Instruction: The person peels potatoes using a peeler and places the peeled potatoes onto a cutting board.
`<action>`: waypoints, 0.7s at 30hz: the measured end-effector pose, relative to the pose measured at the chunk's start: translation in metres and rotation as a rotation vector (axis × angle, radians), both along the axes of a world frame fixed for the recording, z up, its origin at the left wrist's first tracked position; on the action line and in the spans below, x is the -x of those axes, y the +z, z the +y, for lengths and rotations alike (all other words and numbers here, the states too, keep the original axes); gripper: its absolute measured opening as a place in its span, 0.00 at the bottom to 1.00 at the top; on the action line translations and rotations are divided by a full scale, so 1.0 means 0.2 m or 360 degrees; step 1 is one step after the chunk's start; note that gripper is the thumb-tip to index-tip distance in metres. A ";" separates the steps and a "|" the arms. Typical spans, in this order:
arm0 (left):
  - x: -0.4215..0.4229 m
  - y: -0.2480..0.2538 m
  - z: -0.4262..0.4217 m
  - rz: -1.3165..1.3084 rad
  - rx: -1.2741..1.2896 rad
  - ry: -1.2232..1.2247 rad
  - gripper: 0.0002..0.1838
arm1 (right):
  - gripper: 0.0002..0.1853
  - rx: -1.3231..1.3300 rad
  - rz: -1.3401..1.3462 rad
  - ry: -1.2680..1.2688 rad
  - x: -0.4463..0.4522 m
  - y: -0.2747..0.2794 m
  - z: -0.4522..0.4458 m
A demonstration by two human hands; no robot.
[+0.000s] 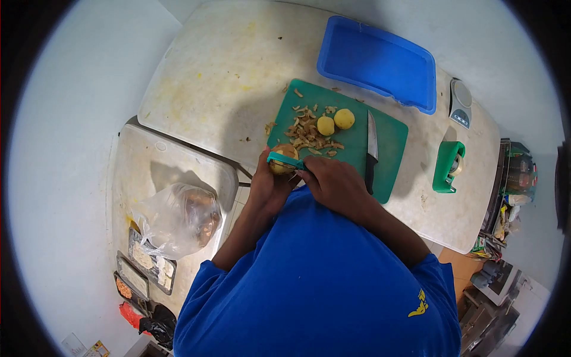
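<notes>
My left hand [269, 185] is wrapped around a partly peeled potato [285, 149] at the near left corner of the green cutting board [389, 140]. In my right hand [333, 180] is a teal peeler [285, 159], its head lying across the potato. Brown peelings [304, 130] are scattered over the left half of the board. Two peeled yellow potatoes, one [325, 125] touching or nearly touching the other [344, 118], sit beside them. A knife [372, 143] with a black handle lies to their right, blade pointing away from me.
Behind the board is a blue tray [380, 62]. A kitchen scale [460, 102] and a green tape dispenser [448, 168] stand at the right. On the left side table [160, 149] are a clear plastic bag [181, 220] with brownish contents and several dark trays [151, 259] of food.
</notes>
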State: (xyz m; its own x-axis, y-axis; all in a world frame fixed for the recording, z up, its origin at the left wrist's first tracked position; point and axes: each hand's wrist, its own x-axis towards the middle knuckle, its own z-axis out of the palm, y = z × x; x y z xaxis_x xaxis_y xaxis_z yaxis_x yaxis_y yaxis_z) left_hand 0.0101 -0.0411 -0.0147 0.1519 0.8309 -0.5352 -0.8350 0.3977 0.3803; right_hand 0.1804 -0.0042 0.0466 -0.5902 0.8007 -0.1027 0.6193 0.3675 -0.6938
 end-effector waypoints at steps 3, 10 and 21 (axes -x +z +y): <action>0.00 -0.04 -0.01 0.0044 0.0050 -0.0015 0.26 | 0.14 -0.0028 -0.0013 0.0030 0.00 0.00 -0.01; -0.01 -0.03 -0.01 0.0099 0.0099 0.0120 0.24 | 0.13 -0.0028 -0.0050 0.0063 0.01 0.01 -0.02; -0.03 0.00 0.00 0.0072 0.0017 0.0203 0.23 | 0.14 -0.0188 -0.0061 0.0017 0.03 0.01 -0.06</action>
State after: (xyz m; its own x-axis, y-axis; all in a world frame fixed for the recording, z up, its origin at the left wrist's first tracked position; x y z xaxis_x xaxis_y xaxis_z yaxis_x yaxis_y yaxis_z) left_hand 0.0151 -0.0405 -0.0138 0.0209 0.8361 -0.5481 -0.8611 0.2937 0.4151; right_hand 0.1746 -0.0161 0.0490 -0.5964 0.8021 -0.0308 0.6401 0.4521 -0.6212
